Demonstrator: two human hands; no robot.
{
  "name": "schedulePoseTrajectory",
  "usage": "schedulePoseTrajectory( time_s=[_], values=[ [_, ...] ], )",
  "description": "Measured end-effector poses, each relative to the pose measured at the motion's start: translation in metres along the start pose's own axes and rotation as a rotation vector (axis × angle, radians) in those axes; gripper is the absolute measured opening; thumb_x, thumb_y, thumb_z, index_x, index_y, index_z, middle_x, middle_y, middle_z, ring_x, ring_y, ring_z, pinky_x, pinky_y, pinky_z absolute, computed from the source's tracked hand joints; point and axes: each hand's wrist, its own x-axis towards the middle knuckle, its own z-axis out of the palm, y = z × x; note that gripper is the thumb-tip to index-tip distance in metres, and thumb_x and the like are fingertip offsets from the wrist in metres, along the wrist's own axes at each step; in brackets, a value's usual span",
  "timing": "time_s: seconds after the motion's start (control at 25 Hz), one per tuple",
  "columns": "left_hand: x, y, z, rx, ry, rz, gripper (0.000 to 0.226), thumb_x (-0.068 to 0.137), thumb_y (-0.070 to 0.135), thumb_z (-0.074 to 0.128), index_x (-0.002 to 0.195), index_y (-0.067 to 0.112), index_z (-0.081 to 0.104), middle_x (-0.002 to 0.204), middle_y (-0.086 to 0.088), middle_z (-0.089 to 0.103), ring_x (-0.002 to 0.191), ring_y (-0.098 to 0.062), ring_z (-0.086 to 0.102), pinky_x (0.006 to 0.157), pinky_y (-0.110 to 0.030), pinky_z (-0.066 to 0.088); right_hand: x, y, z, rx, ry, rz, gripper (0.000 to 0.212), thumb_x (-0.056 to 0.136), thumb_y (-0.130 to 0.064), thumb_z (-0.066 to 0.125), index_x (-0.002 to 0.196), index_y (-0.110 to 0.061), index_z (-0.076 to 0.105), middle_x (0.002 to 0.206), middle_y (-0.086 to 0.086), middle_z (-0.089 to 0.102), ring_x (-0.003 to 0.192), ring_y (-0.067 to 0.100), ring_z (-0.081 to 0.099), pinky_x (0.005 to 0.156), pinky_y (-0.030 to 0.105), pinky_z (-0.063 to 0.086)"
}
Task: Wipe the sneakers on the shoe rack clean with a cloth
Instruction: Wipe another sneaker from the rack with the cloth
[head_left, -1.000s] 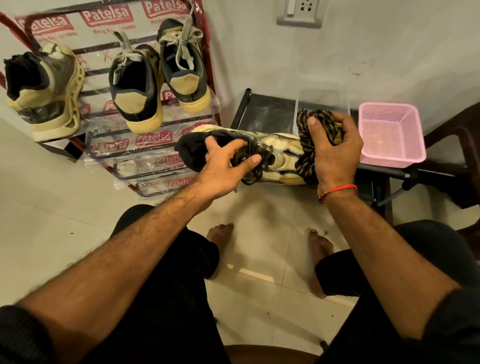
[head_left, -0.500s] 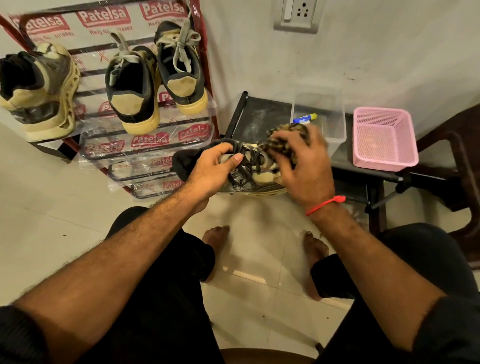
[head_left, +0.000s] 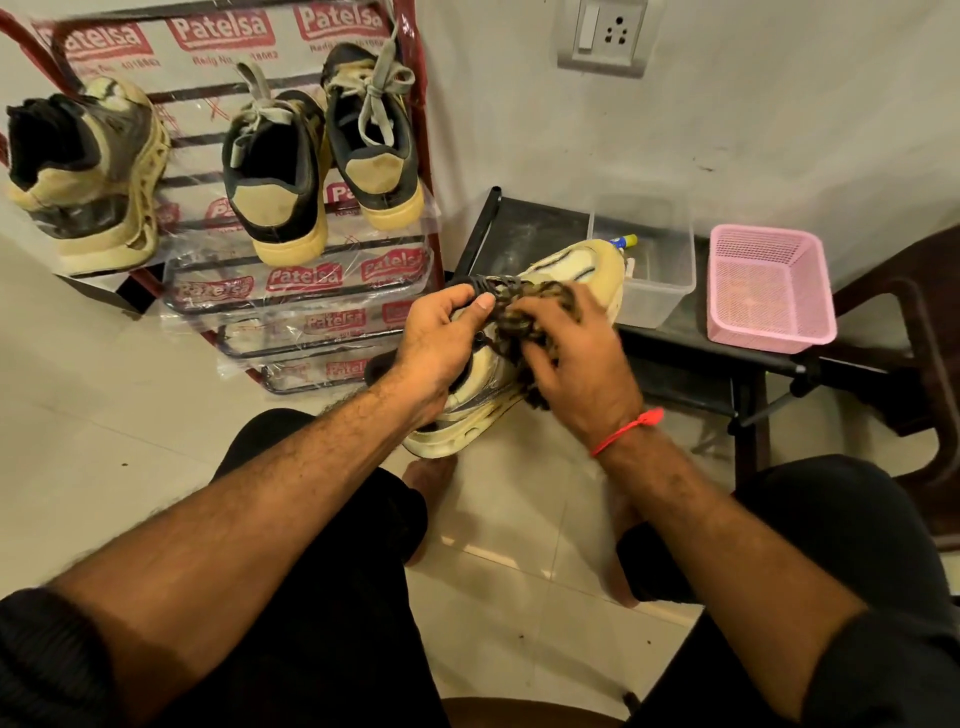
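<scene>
The left hand (head_left: 441, 338) grips the cream sneaker (head_left: 576, 275) (toe tilted up). The right hand (head_left: 576, 358), fingers curled, presses the patterned cloth (head_left: 519, 322) against its laces.

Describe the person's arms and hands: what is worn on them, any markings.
Both forearms are bare and hairy, with dark sleeves pushed up near the elbows. The left hand wears nothing, neither ring nor band. The right hand has a thin red thread bracelet round the wrist, its knotted end sticking out. No watch shows on either arm.
</scene>
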Motion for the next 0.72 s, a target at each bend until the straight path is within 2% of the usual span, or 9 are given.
schedulePoseTrajectory(
  time_s=[0.12,0.24,0.32,0.36,0.44,0.52,0.56,0.64,0.72],
  values=[
    [0.000,0.001,-0.006,-0.227,0.029,-0.138,0.018,0.102,0.011,0.057,0.090,0.008,0.070,0.084,-0.009,0.071,0.081,-0.021,0.066,0.076,-0.033,0.056,-0.012,-0.025,0.006,-0.017,-0.088,-0.239,0.034,0.083,-0.015,0.062,0.116,-0.008,0.067,0.121,0.023,0.055,0.112,0.037,0.055,0.100,0.043,0.048],
    [0.000,0.010,-0.004,-0.280,-0.008,-0.147,0.020,0.104,0.010,0.055,0.111,0.002,0.071,0.098,-0.014,0.076,0.085,-0.021,0.072,0.075,-0.032,0.061,0.018,0.009,-0.014,-0.094,0.034,-0.017,0.032,0.084,-0.009,0.067,0.116,-0.008,0.066,0.119,0.023,0.054,0.111,0.038,0.054,0.097,0.052,0.051],
    [0.002,0.012,-0.003,-0.285,0.037,-0.175,0.021,0.104,0.010,0.055,0.113,0.001,0.071,0.097,-0.014,0.077,0.083,-0.021,0.073,0.072,-0.031,0.062,0.016,0.018,-0.016,-0.065,0.003,0.100,0.033,0.085,-0.006,0.068,0.117,-0.008,0.066,0.120,0.021,0.054,0.113,0.035,0.052,0.098,0.053,0.050],
    [0.003,0.012,-0.003,-0.296,0.061,-0.196,0.020,0.104,0.011,0.054,0.108,0.001,0.071,0.090,-0.011,0.077,0.078,-0.020,0.072,0.068,-0.029,0.061,0.007,0.009,-0.009,-0.035,-0.039,0.052,0.033,0.084,-0.007,0.068,0.117,-0.008,0.066,0.120,0.020,0.054,0.113,0.033,0.053,0.099,0.050,0.050],
    [0.004,0.011,-0.010,-0.336,0.129,-0.243,0.020,0.104,0.013,0.055,0.105,0.002,0.071,0.077,-0.004,0.074,0.067,-0.015,0.067,0.057,-0.024,0.057,-0.020,-0.025,0.010,0.045,-0.149,-0.187,0.031,0.083,-0.013,0.064,0.114,-0.008,0.067,0.120,0.020,0.056,0.111,0.031,0.054,0.101,0.040,0.049],
    [0.007,0.011,-0.016,-0.384,0.167,-0.267,0.024,0.103,0.014,0.056,0.118,0.000,0.068,0.086,-0.006,0.075,0.069,-0.014,0.069,0.061,-0.026,0.059,-0.024,-0.035,0.012,0.061,-0.216,-0.355,0.033,0.086,-0.020,0.058,0.114,-0.007,0.068,0.120,0.022,0.057,0.111,0.031,0.054,0.098,0.035,0.048],
    [0.009,0.012,-0.018,-0.419,0.159,-0.267,0.027,0.103,0.014,0.056,0.124,0.001,0.066,0.096,-0.011,0.076,0.075,-0.018,0.071,0.067,-0.031,0.061,-0.014,-0.027,0.007,0.042,-0.181,-0.341,0.033,0.086,-0.020,0.057,0.115,-0.007,0.068,0.120,0.023,0.056,0.110,0.032,0.055,0.097,0.035,0.049],
    [0.012,0.015,-0.018,-0.483,0.138,-0.253,0.029,0.104,0.013,0.055,0.128,-0.001,0.064,0.112,-0.019,0.074,0.086,-0.024,0.073,0.077,-0.038,0.063,0.010,-0.001,-0.008,0.009,-0.018,-0.145,0.033,0.086,-0.012,0.062,0.118,-0.009,0.066,0.122,0.022,0.054,0.110,0.029,0.054,0.099,0.036,0.051],
    [0.008,0.017,-0.014,-0.479,0.143,-0.256,0.026,0.104,0.010,0.054,0.123,-0.003,0.066,0.106,-0.018,0.075,0.081,-0.023,0.074,0.074,-0.037,0.063,0.015,0.013,-0.015,0.036,0.060,0.023,0.034,0.084,-0.006,0.067,0.117,-0.010,0.066,0.120,0.020,0.054,0.110,0.023,0.052,0.098,0.042,0.053]
  ],
)
